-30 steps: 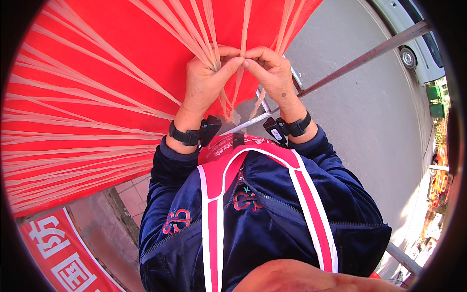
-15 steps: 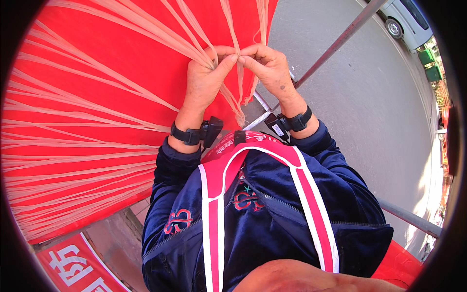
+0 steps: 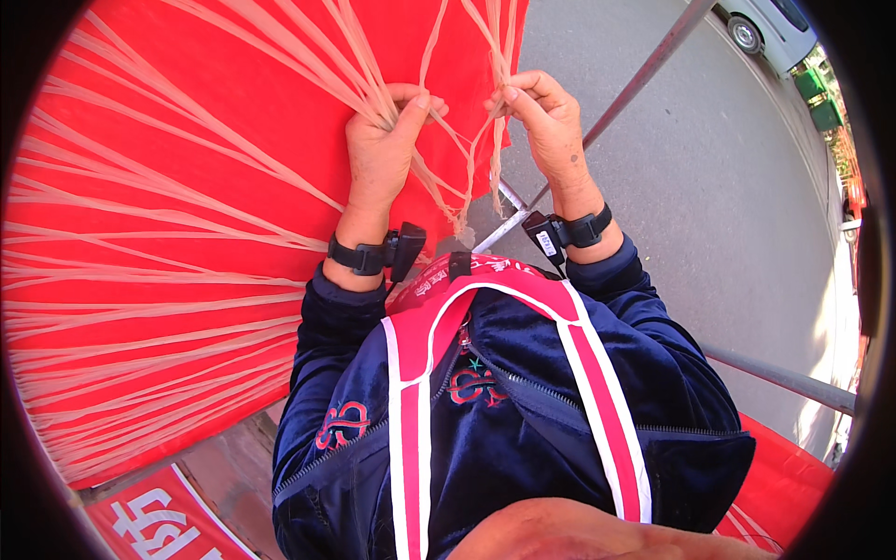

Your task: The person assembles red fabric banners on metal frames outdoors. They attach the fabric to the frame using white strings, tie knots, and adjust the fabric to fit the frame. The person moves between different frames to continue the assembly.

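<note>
My left hand (image 3: 381, 149) is closed on a bundle of thin, pale, translucent strands (image 3: 371, 82) that run up and to the left. One more strand (image 3: 426, 58) passes by its thumb and forefinger. Opposite, my right hand (image 3: 553, 126) pinches strands (image 3: 499, 51) between thumb and forefinger. Slack lengths cross in the gap between my hands, and a knotted or tangled end (image 3: 460, 224) hangs below. Behind lies a bright red sheet (image 3: 252, 103), with many more strands stretched across it. The exact material of the strands cannot be told.
Metal poles (image 3: 644, 79) form a frame at the right, with a lower bar (image 3: 784, 375) near my elbow. Grey pavement (image 3: 709, 215) lies beyond. A parked van (image 3: 773, 33) and green bins (image 3: 810, 86) stand far right. A red banner (image 3: 154, 513) is at lower left.
My hands were together, thumbs meeting on a strand; now they are apart. The right hand has moved right and up to other strands, while the left has shifted slightly left.
</note>
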The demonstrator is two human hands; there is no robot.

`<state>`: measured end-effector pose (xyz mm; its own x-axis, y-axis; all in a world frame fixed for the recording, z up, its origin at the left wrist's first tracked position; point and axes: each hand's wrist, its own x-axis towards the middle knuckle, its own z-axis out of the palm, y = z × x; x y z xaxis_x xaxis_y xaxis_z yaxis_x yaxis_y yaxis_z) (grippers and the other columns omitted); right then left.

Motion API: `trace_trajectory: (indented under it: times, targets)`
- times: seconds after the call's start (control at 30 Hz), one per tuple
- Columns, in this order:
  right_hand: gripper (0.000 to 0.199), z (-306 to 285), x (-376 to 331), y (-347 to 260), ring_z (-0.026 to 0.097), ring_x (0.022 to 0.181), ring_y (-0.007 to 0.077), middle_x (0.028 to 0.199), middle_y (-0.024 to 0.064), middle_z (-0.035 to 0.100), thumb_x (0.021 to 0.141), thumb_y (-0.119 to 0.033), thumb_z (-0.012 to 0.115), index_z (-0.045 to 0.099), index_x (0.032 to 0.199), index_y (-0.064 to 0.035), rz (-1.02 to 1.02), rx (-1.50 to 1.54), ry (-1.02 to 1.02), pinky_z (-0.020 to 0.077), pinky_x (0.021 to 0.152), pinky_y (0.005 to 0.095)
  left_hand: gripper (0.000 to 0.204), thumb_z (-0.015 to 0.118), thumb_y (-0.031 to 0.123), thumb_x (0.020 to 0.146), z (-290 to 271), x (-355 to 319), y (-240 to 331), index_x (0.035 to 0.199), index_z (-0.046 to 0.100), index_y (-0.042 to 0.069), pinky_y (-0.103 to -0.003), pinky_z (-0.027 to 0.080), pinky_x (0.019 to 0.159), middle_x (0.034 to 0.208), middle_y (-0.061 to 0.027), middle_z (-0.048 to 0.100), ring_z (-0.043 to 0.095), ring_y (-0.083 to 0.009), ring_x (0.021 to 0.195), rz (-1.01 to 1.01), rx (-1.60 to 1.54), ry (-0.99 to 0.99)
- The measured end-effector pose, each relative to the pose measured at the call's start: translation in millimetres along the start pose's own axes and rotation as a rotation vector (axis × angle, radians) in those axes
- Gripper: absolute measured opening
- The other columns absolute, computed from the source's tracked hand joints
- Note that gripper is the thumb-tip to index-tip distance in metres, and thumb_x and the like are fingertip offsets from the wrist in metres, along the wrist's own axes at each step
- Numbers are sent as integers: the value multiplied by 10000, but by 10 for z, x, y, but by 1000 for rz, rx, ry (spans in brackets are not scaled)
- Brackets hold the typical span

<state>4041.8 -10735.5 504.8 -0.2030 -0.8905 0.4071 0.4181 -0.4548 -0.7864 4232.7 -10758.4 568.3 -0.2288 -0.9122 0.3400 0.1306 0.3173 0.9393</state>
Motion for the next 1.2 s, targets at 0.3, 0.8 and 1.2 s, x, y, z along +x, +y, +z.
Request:
trace_trajectory:
  times: [0.3,0.8,1.2]
  targets:
    - [156,-382,-44,-61,656,812,173,882,79,664,983,-122,511,601,1074,-32,-122,407,32,547,771,337,144,568,14,945,-78,-127,-97,1081,598,-25,-280,550,770,856,-88,667,674,-173,788,66,-32,-18]
    - [147,-321,-305,410,624,920,70,973,0,690,927,-133,658,670,1043,-43,335,-99,-422,483,863,240,223,610,25,919,-50,-302,-568,1141,615,5,-247,498,845,910,3,638,623,-103,914,-165,291,-497]
    - [210,-1126,-498,651,672,897,160,967,69,695,971,-158,597,652,1119,-19,240,90,81,541,856,320,167,561,89,968,-374,-418,-944,1052,658,-18,-251,524,768,819,-50,684,678,-137,806,-277,109,-178]
